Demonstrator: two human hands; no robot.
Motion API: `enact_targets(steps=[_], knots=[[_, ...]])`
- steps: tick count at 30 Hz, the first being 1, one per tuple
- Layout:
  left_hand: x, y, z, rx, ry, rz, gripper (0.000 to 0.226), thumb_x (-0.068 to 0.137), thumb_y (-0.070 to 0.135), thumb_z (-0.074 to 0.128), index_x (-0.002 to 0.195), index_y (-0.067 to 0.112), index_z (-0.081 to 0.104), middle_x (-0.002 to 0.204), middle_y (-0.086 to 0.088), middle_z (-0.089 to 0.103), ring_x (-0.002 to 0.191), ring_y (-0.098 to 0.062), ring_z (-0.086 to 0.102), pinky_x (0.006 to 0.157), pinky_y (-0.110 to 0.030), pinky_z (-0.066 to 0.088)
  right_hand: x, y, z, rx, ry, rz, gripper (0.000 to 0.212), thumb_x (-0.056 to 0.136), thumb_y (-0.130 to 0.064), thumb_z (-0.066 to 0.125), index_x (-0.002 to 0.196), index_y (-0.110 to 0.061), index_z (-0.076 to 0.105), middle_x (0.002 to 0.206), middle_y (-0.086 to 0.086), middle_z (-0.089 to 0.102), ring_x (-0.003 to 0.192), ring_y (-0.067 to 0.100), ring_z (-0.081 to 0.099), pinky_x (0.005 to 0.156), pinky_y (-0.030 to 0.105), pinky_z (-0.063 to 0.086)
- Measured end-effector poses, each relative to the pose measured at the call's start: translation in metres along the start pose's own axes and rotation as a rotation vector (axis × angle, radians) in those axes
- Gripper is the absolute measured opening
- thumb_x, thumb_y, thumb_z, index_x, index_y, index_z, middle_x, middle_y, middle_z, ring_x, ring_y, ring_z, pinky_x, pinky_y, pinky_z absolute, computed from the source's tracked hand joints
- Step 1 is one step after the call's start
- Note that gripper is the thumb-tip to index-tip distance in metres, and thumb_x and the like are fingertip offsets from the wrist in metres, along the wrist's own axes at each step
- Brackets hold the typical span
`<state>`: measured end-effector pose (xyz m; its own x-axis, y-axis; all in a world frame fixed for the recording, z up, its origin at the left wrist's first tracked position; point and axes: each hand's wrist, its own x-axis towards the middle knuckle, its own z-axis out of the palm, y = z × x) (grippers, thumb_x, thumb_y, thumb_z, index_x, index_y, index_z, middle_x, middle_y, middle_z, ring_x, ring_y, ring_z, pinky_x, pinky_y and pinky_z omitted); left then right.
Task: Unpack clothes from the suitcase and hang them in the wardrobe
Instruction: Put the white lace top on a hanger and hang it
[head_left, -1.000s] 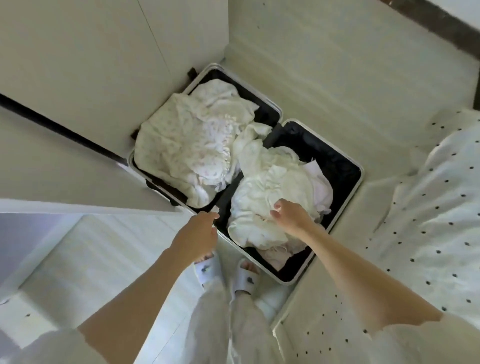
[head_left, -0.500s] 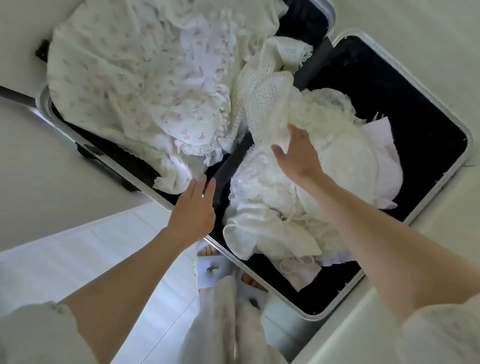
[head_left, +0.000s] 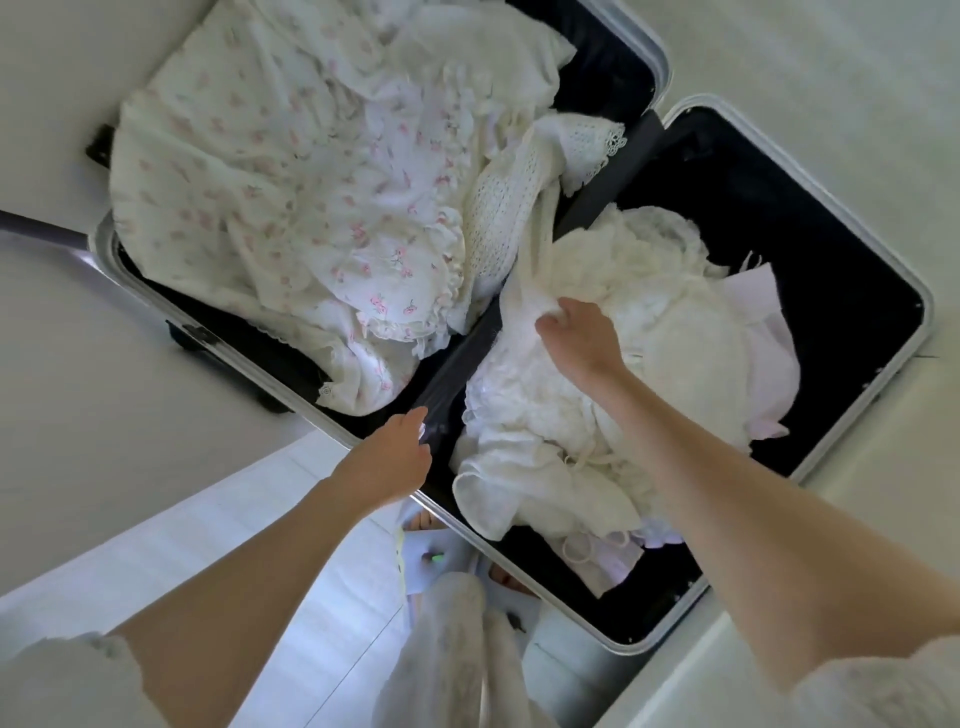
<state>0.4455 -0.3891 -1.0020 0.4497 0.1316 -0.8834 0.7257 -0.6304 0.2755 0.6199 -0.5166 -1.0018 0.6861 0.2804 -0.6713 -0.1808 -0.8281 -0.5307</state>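
Bent over the open suitcase (head_left: 878, 395) on the floor, the right hand (head_left: 582, 343), spread flat half a second ago, now pinches a white garment (head_left: 524, 296) atop the right half's pile; left hand (head_left: 387, 460), loosely curled, holds nothing. Nothing hung yet.

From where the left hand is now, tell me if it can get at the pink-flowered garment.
Probably yes: the left hand rests at the suitcase rim, and the pink-flowered garment lies uncovered on top just beyond it.
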Motion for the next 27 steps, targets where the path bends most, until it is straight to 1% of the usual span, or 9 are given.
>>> enact_targets(steps=[1, 4, 8, 12, 16, 19, 22, 25, 27], knots=[[-0.009, 0.005, -0.007, 0.004, 0.004, 0.004, 0.051, 0.098, 0.016, 0.035, 0.147, 0.014, 0.020, 0.146, -0.008, 0.034, 0.130, -0.023, 0.039, 0.103, -0.031, 0.033, -0.010, -0.002, -0.009, 0.068, 0.012, 0.039, 0.021, 0.088, -0.011, 0.039, 0.068, -0.008, 0.043, 0.064, 0.005, 0.045, 0.058, 0.016, 0.038, 0.054, 0.028, 0.031], [-0.046, 0.030, -0.032, 0.029, 0.040, 0.034, 0.048, 0.097, 0.017, 0.034, 0.144, 0.015, 0.026, 0.139, -0.009, 0.042, 0.123, -0.025, 0.045, 0.097, -0.033, 0.038, -0.047, -0.026, -0.047, 0.111, 0.055, 0.064, 0.031, 0.086, -0.010, 0.037, 0.058, -0.018, 0.026, 0.059, -0.003, 0.031, 0.053, 0.012, 0.027, 0.049, 0.025, 0.022], [-0.096, 0.070, -0.063, 0.022, 0.104, 0.108, 0.051, 0.098, 0.018, 0.037, 0.146, 0.017, 0.020, 0.143, -0.010, 0.037, 0.120, -0.026, 0.047, 0.092, -0.031, 0.039, -0.098, -0.073, -0.096, 0.104, 0.115, -0.026, 0.036, 0.078, -0.006, 0.039, 0.049, -0.014, 0.019, 0.052, 0.001, 0.025, 0.054, 0.012, 0.019, 0.049, 0.027, 0.015], [-0.154, 0.110, -0.090, -0.135, 0.210, 0.211, 0.070, 0.095, 0.017, 0.047, 0.149, 0.017, 0.003, 0.153, -0.010, 0.018, 0.139, -0.024, 0.027, 0.108, -0.031, 0.026, -0.162, -0.126, -0.151, 0.317, 0.021, -0.054, 0.035, 0.079, 0.001, 0.036, 0.053, -0.017, 0.020, 0.052, -0.001, 0.019, 0.047, 0.008, 0.016, 0.047, 0.023, 0.014], [-0.212, 0.149, -0.120, -0.237, 0.329, 0.317, 0.083, 0.092, 0.024, 0.055, 0.149, 0.023, -0.006, 0.158, -0.007, 0.001, 0.145, -0.021, 0.009, 0.115, -0.038, 0.017, -0.217, -0.166, -0.195, 0.703, -0.121, 0.141, 0.020, 0.079, -0.005, 0.038, 0.061, -0.014, 0.035, 0.067, 0.000, 0.035, 0.066, 0.019, 0.037, 0.061, 0.025, 0.031], [-0.259, 0.173, -0.150, -0.264, 0.413, 0.398, 0.082, 0.089, 0.032, 0.059, 0.149, 0.025, 0.004, 0.158, -0.005, 0.007, 0.142, -0.021, 0.017, 0.114, -0.038, 0.020, -0.267, -0.197, -0.238, 0.876, -0.165, 0.130, 0.034, 0.084, -0.009, 0.037, 0.052, -0.013, 0.047, 0.053, 0.000, 0.042, 0.050, 0.020, 0.044, 0.051, 0.021, 0.034], [-0.302, 0.188, -0.174, -0.346, 0.457, 0.458, 0.060, 0.091, 0.035, 0.055, 0.143, 0.023, 0.029, 0.151, 0.000, 0.026, 0.139, -0.018, 0.025, 0.110, -0.029, 0.025, -0.310, -0.225, -0.276, 0.988, -0.174, -0.009, 0.049, 0.091, -0.014, 0.033, 0.045, -0.017, 0.047, 0.041, -0.001, 0.041, 0.040, 0.016, 0.043, 0.047, 0.015, 0.033], [-0.345, 0.193, -0.186, -0.306, 0.503, 0.493, 0.031, 0.095, 0.027, 0.049, 0.125, 0.018, 0.047, 0.132, 0.005, 0.045, 0.127, -0.015, 0.040, 0.082, -0.010, 0.024, -0.348, -0.246, -0.305, 1.180, -0.188, -0.152, 0.069, 0.095, -0.017, 0.029, 0.031, -0.015, 0.052, 0.036, -0.003, 0.046, 0.034, 0.014, 0.049, 0.042, 0.012, 0.035], [-0.361, 0.194, -0.191, -0.342, 0.531, 0.543, 0.040, 0.092, 0.025, 0.055, 0.129, 0.019, 0.040, 0.128, 0.010, 0.040, 0.126, -0.012, 0.039, 0.084, -0.011, 0.027, -0.355, -0.251, -0.312, 1.332, -0.297, -0.214, 0.050, 0.084, -0.017, 0.050, 0.034, -0.017, 0.051, 0.041, 0.001, 0.045, 0.040, 0.016, 0.047, 0.044, 0.011, 0.035]])
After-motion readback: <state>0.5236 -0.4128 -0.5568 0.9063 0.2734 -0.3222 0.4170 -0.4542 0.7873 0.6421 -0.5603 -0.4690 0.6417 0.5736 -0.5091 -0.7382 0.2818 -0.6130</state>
